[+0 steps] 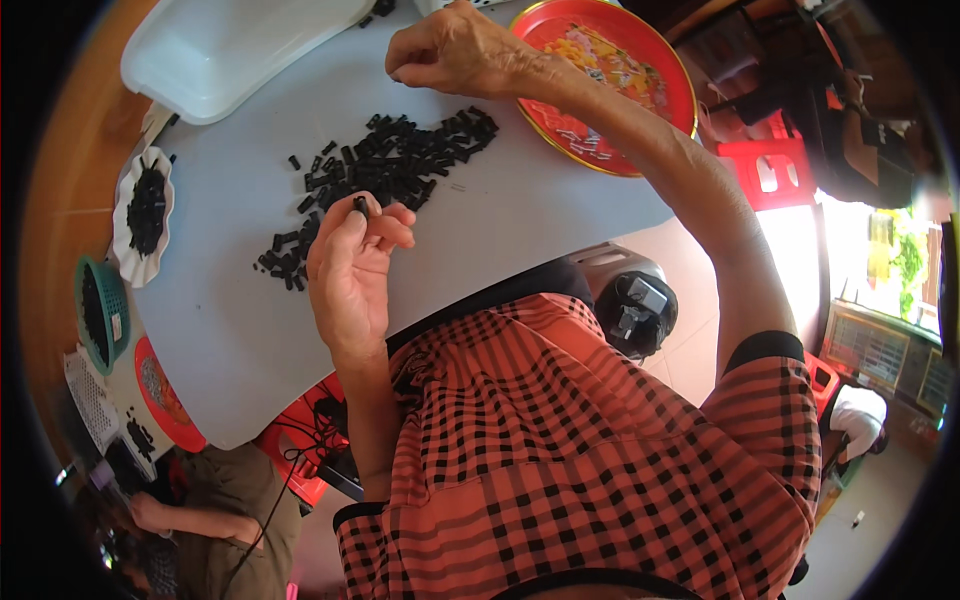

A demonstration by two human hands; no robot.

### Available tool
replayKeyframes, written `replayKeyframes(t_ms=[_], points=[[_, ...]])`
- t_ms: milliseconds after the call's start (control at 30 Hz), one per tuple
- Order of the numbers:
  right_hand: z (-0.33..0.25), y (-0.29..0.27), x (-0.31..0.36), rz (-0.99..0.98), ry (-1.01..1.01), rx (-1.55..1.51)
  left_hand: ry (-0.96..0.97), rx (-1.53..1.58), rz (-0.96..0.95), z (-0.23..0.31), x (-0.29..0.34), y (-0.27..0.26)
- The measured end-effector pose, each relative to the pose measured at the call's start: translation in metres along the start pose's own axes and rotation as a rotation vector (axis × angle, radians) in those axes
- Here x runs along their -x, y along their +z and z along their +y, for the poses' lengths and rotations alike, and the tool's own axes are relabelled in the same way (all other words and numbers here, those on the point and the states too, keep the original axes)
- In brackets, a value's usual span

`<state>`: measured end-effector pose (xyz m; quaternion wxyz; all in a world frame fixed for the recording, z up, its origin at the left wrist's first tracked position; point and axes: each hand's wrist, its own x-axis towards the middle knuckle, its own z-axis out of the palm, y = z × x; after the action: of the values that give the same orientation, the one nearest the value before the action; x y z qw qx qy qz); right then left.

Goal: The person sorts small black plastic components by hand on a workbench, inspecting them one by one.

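Note:
My left hand [352,275] is raised over the near edge of the pile, palm up. Its thumb and fingers pinch a small black tube-shaped piece [361,206]. Behind it, a heap of similar short black pieces [395,165] lies loose on the pale table [500,220]. Farther off, my right hand [450,50] is closed over the table's far part, left of a red round tray [610,168] with a gold rim. Whatever its curled fingers may hold is hidden.
A white tub [215,60] stands at the far left. Along the left side are a white scalloped dish [162,255] of black pieces and a green basket [118,310]. Another person's forearm [215,522] shows at the lower left. A red stool [775,175] stands right.

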<state>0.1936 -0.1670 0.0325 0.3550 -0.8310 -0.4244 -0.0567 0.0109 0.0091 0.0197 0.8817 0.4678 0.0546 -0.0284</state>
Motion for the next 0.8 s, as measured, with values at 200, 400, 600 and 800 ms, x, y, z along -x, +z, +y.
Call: replayKeyframes(t_ms=[200,400,600,800], points=[[-0.021,-0.034,0.039,0.15,0.163,-0.011,-0.031,-0.047,-0.044,-0.011,0.003,0.018],[-0.017,-0.06,0.084,0.29,0.246,0.069,-0.035,-0.163,-0.101,-0.03,0.006,0.027],[0.009,-0.076,0.111,0.342,0.266,0.158,0.045,-0.392,-0.126,-0.039,0.008,0.027],[-0.01,-0.072,0.122,0.018,0.249,0.113,0.066,-0.457,-0.129,-0.04,0.006,0.025]])
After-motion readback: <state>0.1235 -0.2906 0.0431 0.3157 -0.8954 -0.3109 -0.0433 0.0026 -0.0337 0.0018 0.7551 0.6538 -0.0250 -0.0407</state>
